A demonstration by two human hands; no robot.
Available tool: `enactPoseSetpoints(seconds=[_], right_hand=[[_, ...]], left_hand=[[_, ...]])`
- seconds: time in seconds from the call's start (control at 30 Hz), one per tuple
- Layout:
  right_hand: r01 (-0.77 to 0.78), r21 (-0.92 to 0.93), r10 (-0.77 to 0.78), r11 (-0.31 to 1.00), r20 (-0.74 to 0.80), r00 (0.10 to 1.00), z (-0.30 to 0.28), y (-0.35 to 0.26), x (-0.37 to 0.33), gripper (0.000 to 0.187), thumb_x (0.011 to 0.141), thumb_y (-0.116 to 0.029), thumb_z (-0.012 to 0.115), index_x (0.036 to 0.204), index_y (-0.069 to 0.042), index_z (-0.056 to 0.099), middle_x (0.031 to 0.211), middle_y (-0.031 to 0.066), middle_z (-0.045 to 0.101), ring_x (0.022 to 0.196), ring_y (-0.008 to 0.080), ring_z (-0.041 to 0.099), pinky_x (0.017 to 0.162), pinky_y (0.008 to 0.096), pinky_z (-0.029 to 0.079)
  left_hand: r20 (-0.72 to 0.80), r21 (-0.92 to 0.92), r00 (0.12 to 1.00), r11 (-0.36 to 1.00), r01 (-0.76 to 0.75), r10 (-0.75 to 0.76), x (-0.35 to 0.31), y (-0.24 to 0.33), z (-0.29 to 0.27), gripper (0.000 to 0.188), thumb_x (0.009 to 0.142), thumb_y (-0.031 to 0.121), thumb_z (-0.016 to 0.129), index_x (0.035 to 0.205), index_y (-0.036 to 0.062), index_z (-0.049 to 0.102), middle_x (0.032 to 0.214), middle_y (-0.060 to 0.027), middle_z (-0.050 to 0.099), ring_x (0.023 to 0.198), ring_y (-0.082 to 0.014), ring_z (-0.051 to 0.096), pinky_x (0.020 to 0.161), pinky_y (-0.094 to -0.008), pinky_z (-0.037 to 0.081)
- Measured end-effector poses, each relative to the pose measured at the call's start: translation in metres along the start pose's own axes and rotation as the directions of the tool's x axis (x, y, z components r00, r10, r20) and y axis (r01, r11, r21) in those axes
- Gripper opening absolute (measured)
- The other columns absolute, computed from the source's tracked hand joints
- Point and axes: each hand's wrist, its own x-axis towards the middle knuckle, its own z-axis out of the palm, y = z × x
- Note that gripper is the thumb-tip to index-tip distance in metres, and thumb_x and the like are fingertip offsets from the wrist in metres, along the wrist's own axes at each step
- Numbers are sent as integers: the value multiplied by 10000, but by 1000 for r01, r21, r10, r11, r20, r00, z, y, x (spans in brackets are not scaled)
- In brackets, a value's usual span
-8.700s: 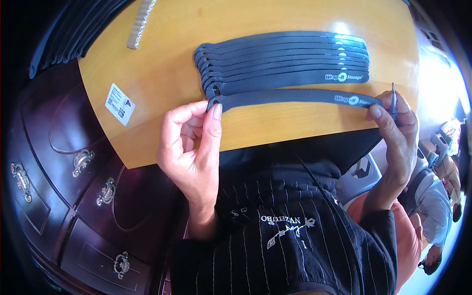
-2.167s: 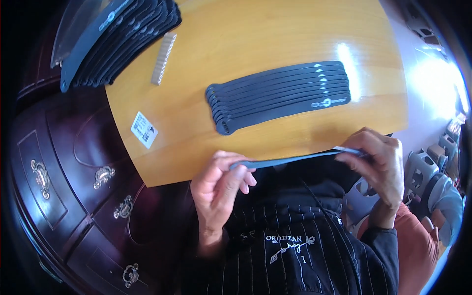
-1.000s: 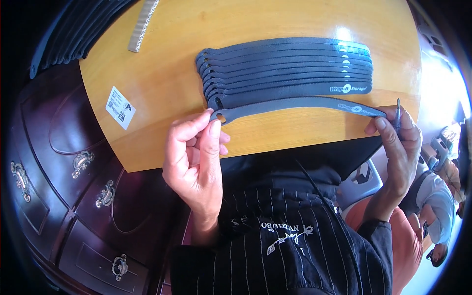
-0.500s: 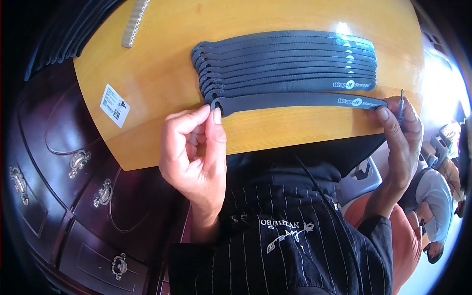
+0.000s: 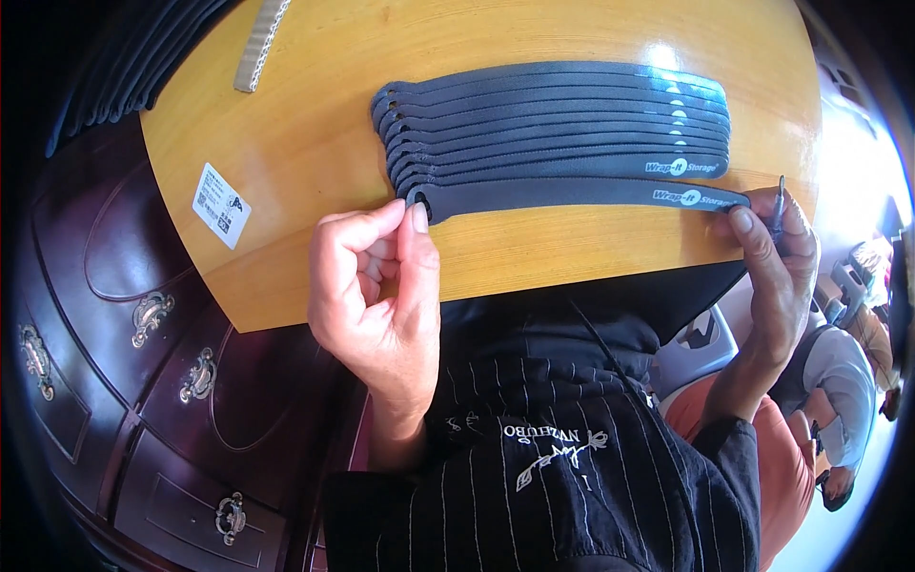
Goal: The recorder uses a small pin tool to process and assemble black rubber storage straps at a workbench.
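Observation:
A long dark grey hook-and-loop storage strap [image 5: 562, 194], with white print near its right end, lies along the near side of the table. Thumb and forefinger of my left hand [image 5: 376, 286] pinch its left end, which has a hole. At the opposite end, my right hand [image 5: 777, 262] pinches the strap's tip between thumb and fingers. A thin pointed tool [image 5: 779, 205] also sticks up from the right hand; its lower part is hidden by the fingers. Just beyond lies an overlapping row of several similar straps [image 5: 553, 124], their holed ends at the left.
The yellow wooden table [image 5: 315, 114] bears a white printed label [image 5: 222, 205] at left and a zip-like strip [image 5: 257, 48] at the far edge. More dark straps [image 5: 133, 57] hang at the upper left. A dark drawer cabinet [image 5: 162, 381] stands left; people [image 5: 839, 381] are at right.
The held strap's left end has shifted very slightly, and its hole now looks partly covered by the left fingertips. Both hands keep their pinch.

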Motion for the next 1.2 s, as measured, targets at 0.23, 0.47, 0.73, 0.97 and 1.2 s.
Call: enactPoseSetpoints(seconds=[0.23,0.47,0.73,0.97,1.2], right_hand=[[-2,-4,2,1000,-5,1000,1,1,0,149,840,-158,716,896,-32,657,741,27,658,710,84,596,731,227,442],[-21,-45,23,999,44,999,-3,2,1,162,886,-152,656,981,-22,647,809,50,665,768,106,598,768,251,421],[-33,-21,33,999,-15,999,4,1,4,151,827,-151,734,888,-29,667,731,5,643,702,61,570,701,202,427],[-39,-28,38,999,-58,998,10,-8,4,160,807,-159,753,848,-26,674,683,-14,613,642,51,528,599,202,418],[35,-149,-43,988,-49,998,6,-5,9,184,790,-174,765,839,-26,667,614,16,548,579,76,505,548,230,408]], left_hand=[[-10,14,1000,1000,-12,12,0,-2,2,133,812,-63,690,890,-28,587,750,-11,553,583,-16,484,503,-151,395],[-33,46,999,999,-18,20,1,0,4,156,790,-80,697,874,-19,580,711,-3,547,556,-10,458,479,-151,370],[-36,56,999,998,33,-31,1,2,5,160,796,-77,693,880,-14,572,681,5,541,546,-8,454,478,-155,371],[-13,100,989,984,147,-146,1,12,3,144,832,-59,665,909,1,559,687,48,480,579,1,389,499,-165,314],[29,102,996,991,86,-90,2,11,5,140,854,-60,632,918,1,525,701,24,464,595,-19,395,523,-171,324]])
